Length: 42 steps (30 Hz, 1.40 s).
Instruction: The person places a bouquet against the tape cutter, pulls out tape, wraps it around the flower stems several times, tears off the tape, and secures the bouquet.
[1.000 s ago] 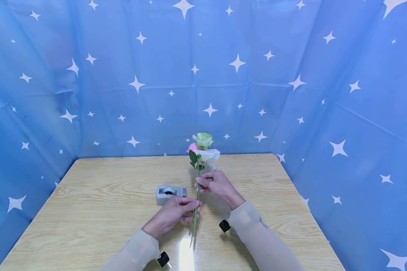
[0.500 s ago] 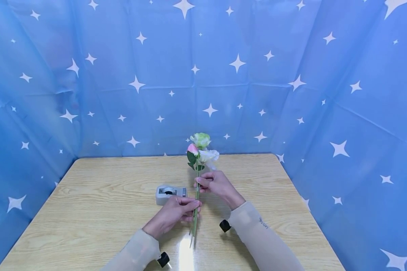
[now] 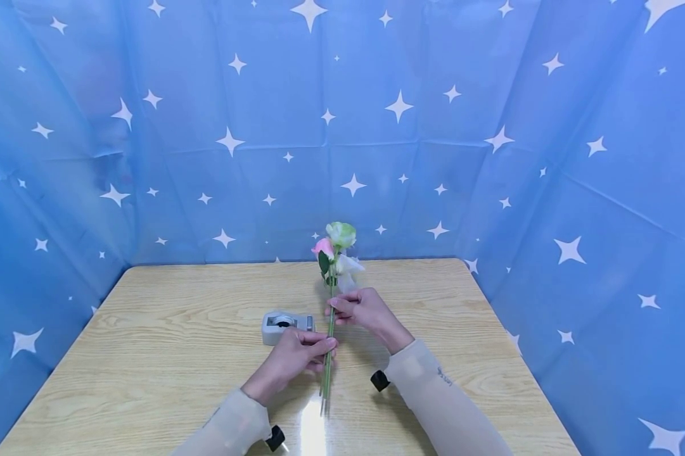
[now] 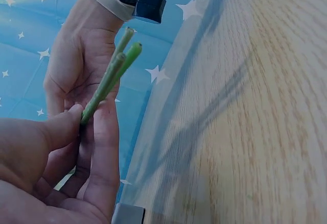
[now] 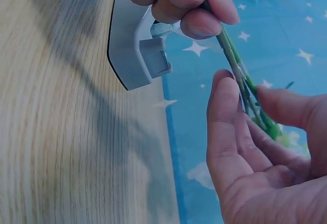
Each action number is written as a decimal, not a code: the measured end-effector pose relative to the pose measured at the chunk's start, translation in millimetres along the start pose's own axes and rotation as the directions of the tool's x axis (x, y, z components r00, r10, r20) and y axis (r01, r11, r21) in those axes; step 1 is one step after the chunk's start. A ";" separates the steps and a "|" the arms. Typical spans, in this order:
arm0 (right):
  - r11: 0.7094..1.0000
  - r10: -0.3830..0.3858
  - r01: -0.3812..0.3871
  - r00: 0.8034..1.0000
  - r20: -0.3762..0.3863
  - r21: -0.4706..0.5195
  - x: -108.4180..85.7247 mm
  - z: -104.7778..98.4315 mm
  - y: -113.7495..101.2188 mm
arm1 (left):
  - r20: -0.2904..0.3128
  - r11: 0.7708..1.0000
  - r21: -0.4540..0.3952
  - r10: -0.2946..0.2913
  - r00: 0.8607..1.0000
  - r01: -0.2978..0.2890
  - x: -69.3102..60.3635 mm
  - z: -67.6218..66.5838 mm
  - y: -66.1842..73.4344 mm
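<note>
Three artificial flowers are held together as a small bunch over the table: a pale green bloom (image 3: 341,234), a pink bud (image 3: 323,247) and a white bloom (image 3: 350,265). Their green stems (image 3: 326,383) run down side by side, close together. My left hand (image 3: 294,358) pinches the lower stems between thumb and fingers; the cut ends (image 4: 120,58) stick out beyond the thumb in the left wrist view. Higher up, just under the blooms, my right hand (image 3: 367,313) pinches the stems. In the right wrist view, the right thumb (image 5: 286,104) lies against them.
A grey tape dispenser (image 3: 274,328) stands on the wooden table (image 3: 177,342) just left of the stems, behind the left hand. Blue star-printed cloth (image 3: 285,177) hangs behind the table and along both sides. Black wrist cameras (image 3: 379,380) sit at both cuffs.
The blooms have turned: the pink bud now sits farther left and shows more, while the white bloom has swung and shifted slightly left. Both hands stay in nearly the same place.
</note>
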State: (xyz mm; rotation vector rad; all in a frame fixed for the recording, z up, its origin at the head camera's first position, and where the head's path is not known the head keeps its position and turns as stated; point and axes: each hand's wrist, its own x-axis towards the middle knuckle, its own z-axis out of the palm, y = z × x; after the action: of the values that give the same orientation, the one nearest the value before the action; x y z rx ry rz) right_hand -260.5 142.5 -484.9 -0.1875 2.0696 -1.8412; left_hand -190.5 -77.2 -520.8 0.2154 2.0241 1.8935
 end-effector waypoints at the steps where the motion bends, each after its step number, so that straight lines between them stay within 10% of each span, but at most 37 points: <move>1: 1.000 0.001 -0.001 1.000 -0.004 0.002 0.2 0.3 -0.2 | -0.006 1.000 0.006 0.004 1.000 -0.004 -0.1 0.1 0.4; 24: 0.988 -0.094 0.079 0.990 -0.106 -0.136 -9.2 9.4 -5.6 | -0.111 0.947 0.298 0.159 0.981 -0.120 -3.8 8.8 2.8; 42: 0.981 -0.092 0.064 0.985 -0.148 -0.184 -3.8 15.1 0.0 | -0.119 0.930 0.337 0.196 0.973 -0.146 -6.1 11.3 0.9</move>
State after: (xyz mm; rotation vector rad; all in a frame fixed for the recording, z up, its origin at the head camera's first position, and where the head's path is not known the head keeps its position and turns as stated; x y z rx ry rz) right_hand -251.6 129.7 -485.5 -0.1787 2.3683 -1.7641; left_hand -180.9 -68.7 -519.4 0.3542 2.4926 1.7028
